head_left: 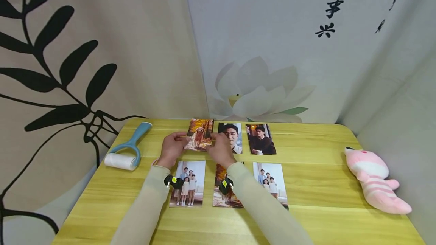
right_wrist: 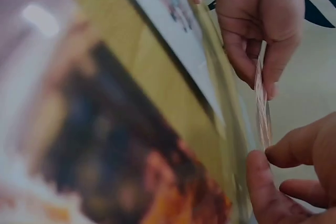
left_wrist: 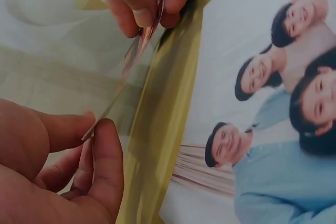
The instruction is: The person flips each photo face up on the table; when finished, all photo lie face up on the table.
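Both hands hold a photo print of a dog among autumn leaves (head_left: pixel 200 135) over the back row of photos. My left hand (head_left: pixel 172 148) pinches its left edge between thumb and fingers, and my right hand (head_left: pixel 222 149) pinches the right edge. The held print (left_wrist: pixel 116 90) appears nearly edge-on in the left wrist view. Beside it lies a portrait of a man in a white shirt (head_left: pixel 235 139), partly covered by the right hand. Further right is a photo of a man in a dark sweater (head_left: pixel 261 141). Below the hands lies a family photo (head_left: pixel 185 186).
Another dog photo (head_left: pixel 220 201) and a second family photo (head_left: pixel 276 173) lie in the front row, partly hidden by the right forearm. A blue-handled lint roller (head_left: pixel 124 152) rests on the wooden table (head_left: pixel 316 169) at left, a pink plush toy (head_left: pixel 376 180) at right. Patterned curtains hang behind.
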Motion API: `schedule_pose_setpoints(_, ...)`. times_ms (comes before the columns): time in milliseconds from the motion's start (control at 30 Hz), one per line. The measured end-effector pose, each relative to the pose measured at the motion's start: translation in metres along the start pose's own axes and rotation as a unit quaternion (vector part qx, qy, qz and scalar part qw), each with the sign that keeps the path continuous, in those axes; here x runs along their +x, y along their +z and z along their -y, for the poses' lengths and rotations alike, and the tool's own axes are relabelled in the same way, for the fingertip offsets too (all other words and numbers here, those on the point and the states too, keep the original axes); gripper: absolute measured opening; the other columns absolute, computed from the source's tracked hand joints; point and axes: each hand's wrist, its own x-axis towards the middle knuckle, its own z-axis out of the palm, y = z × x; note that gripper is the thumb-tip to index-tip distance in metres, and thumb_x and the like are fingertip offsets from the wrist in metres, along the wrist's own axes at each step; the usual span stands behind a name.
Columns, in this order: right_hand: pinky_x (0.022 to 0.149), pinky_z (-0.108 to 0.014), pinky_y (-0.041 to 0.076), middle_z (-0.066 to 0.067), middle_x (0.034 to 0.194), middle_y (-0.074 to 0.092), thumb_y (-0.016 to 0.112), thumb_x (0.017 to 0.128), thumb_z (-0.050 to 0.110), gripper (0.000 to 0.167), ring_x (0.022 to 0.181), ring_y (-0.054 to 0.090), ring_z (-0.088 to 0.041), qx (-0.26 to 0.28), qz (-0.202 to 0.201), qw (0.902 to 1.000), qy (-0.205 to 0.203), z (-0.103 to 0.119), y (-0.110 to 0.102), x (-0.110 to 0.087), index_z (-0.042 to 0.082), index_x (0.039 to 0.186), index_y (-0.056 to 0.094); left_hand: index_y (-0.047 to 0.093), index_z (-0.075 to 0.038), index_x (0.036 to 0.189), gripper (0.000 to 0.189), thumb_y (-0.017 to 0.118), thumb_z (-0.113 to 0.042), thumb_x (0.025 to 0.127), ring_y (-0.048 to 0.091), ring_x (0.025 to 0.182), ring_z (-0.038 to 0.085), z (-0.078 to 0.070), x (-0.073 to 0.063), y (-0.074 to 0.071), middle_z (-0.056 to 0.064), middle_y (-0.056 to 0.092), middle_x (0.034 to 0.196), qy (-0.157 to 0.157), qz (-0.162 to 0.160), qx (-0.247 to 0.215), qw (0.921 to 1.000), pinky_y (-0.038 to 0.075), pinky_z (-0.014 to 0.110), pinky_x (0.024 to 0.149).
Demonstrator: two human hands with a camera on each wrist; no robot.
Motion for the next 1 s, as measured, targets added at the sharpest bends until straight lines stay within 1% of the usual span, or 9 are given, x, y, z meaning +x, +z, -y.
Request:
schedule_pose_setpoints(133,0.089,-0.041,0.056,-0.019,0.136,0.061,0.076,0.092,0.006,0.053,0.111,0.061,-0.03,-0.016,0.002,0.9999,-0.001,-0.002,0.005,-0.001,-0.001,0.143,0.063,0.071,0.0,0.13,0.032,0.073,-0.012,0.1,0.067,0.089,0.018,0.002,0.0,0.0,0.018,0.073,0.116,0.01,-0.017,0.074,0.9971,0.057,0.025,0.07)
schedule_pose_setpoints(300,0.108,-0.049,0.053,-0.018,0.133,0.068,0.077,0.093,0.009,0.048,0.124,0.064,-0.036,-0.062,0.0,0.9978,-0.023,-0.001,0.007,-0.001,-0.001,0.139,0.067,0.076,-0.005,0.127,0.031,0.075,-0.021,0.099,0.07,0.092,0.023,0.0,-0.002,0.0,0.015,0.078,0.113,0.032,-0.033,0.168,0.9848,0.052,0.024,0.069)
schedule_pose_setpoints(433,0.087,-0.041,0.059,-0.017,0.14,0.068,0.074,0.095,0.01,0.05,0.092,0.071,-0.03,-0.063,0.022,0.9976,-0.02,0.001,0.007,-0.002,0.0,0.143,0.064,0.075,-0.005,0.128,0.033,0.073,-0.023,0.1,0.071,0.097,0.028,-0.004,-0.005,0.0,0.015,0.078,0.114,0.035,-0.036,0.204,0.9776,0.051,0.026,0.071)
schedule_pose_setpoints(533,0.065,-0.031,0.052,-0.017,0.138,0.07,0.073,0.096,0.012,0.052,0.062,0.059,-0.02,-0.054,0.047,0.9974,-0.007,0.001,0.006,-0.001,0.0,0.146,0.061,0.075,-0.005,0.129,0.034,0.073,-0.024,0.101,0.071,0.1,0.029,-0.004,-0.007,0.001,0.014,0.078,0.114,0.032,-0.034,0.225,0.9733,0.052,0.029,0.074)
schedule_pose_setpoints(600,0.059,-0.026,0.047,-0.017,0.131,0.073,0.073,0.095,0.013,0.053,0.058,0.053,-0.012,-0.055,0.054,0.997,-0.006,0.001,0.004,-0.001,0.0,0.145,0.062,0.075,-0.005,0.129,0.035,0.072,-0.025,0.101,0.071,0.101,0.029,-0.004,-0.008,0.001,0.014,0.078,0.115,0.031,-0.028,0.232,0.9718,0.052,0.03,0.076)
schedule_pose_setpoints(733,0.056,-0.026,0.043,-0.017,0.128,0.074,0.072,0.096,0.014,0.052,0.053,0.049,-0.012,-0.051,0.064,0.9966,-0.008,0.001,0.0,0.0,0.001,0.145,0.062,0.074,-0.004,0.13,0.036,0.071,-0.026,0.101,0.071,0.1,0.029,-0.002,-0.009,0.002,0.015,0.078,0.116,0.029,-0.017,0.234,0.9717,0.053,0.03,0.075)
schedule_pose_setpoints(767,0.057,-0.027,0.044,-0.016,0.13,0.073,0.072,0.096,0.015,0.052,0.055,0.05,-0.012,-0.051,0.067,0.9965,-0.006,0.001,0.0,0.0,0.001,0.146,0.062,0.074,-0.004,0.13,0.037,0.07,-0.027,0.101,0.071,0.1,0.029,-0.002,-0.009,0.001,0.015,0.077,0.117,0.026,-0.014,0.234,0.9719,0.054,0.03,0.075)
schedule_pose_setpoints(867,0.073,-0.034,0.056,-0.014,0.141,0.069,0.072,0.098,0.018,0.053,0.083,0.07,-0.019,-0.032,0.069,0.9971,-0.001,0.0,-0.003,0.0,0.003,0.148,0.06,0.073,-0.004,0.131,0.038,0.069,-0.028,0.102,0.071,0.102,0.029,-0.002,-0.009,0.001,0.015,0.076,0.119,0.026,-0.014,0.238,0.9707,0.056,0.035,0.079)
schedule_pose_setpoints(1000,0.096,-0.049,0.06,-0.013,0.145,0.066,0.071,0.102,0.025,0.051,0.124,0.069,-0.03,0.017,0.054,0.9982,-0.015,0.0,-0.015,-0.003,0.008,0.149,0.06,0.067,-0.002,0.138,0.046,0.065,-0.032,0.104,0.069,0.115,0.038,-0.005,-0.017,0.004,0.021,0.071,0.13,0.069,-0.003,0.291,0.9541,0.057,0.051,0.094)
